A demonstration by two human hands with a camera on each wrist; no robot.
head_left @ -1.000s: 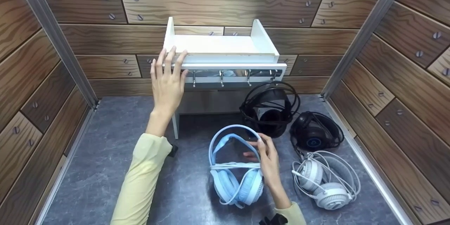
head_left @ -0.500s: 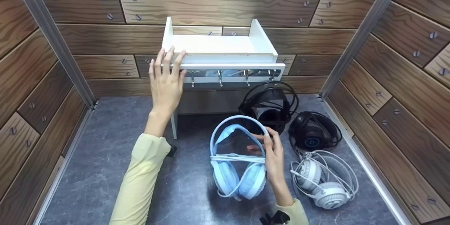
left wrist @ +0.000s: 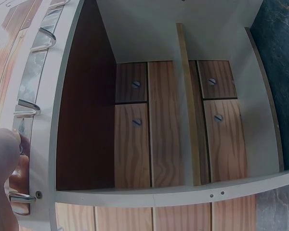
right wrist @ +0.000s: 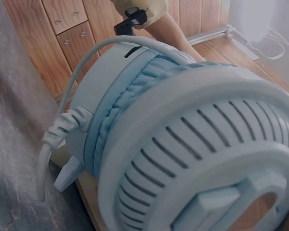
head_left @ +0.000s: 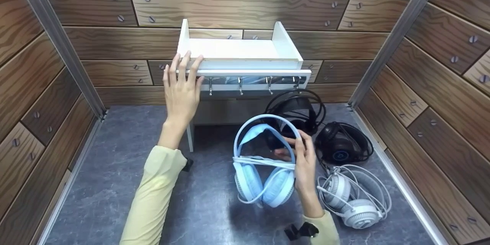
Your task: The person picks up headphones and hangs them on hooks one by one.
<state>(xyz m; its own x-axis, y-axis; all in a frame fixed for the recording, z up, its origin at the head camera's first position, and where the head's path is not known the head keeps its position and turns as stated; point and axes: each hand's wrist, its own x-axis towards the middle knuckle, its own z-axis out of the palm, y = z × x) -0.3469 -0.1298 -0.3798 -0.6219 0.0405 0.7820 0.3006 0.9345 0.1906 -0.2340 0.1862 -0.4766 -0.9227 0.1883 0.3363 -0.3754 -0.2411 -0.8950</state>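
Blue headphones [head_left: 284,187] hang upright from my right hand [head_left: 304,164], whose fingers and thumb grip the right side of the headband. Their cable is wound across the middle. In the right wrist view an ear cup [right wrist: 207,154] fills much of the picture. My left hand [head_left: 182,95] lies on the left end of the white shelf unit [head_left: 245,72], fingers spread over its top edge. Along its front runs a strip of metal hooks [head_left: 241,85], which the left wrist view shows beside my left hand [left wrist: 2,173].
Black headphones [head_left: 296,103] stand by the unit's right end, partly behind the blue pair. Another black pair [head_left: 340,155] and a white pair [head_left: 361,212] with loose cables lie on the right of the grey surface [head_left: 206,214]. Wood-patterned walls surround it.
My right hand has lifted the blue headphones up and to the right, closer to the black pair by the unit. My left hand has kept its place on the unit.
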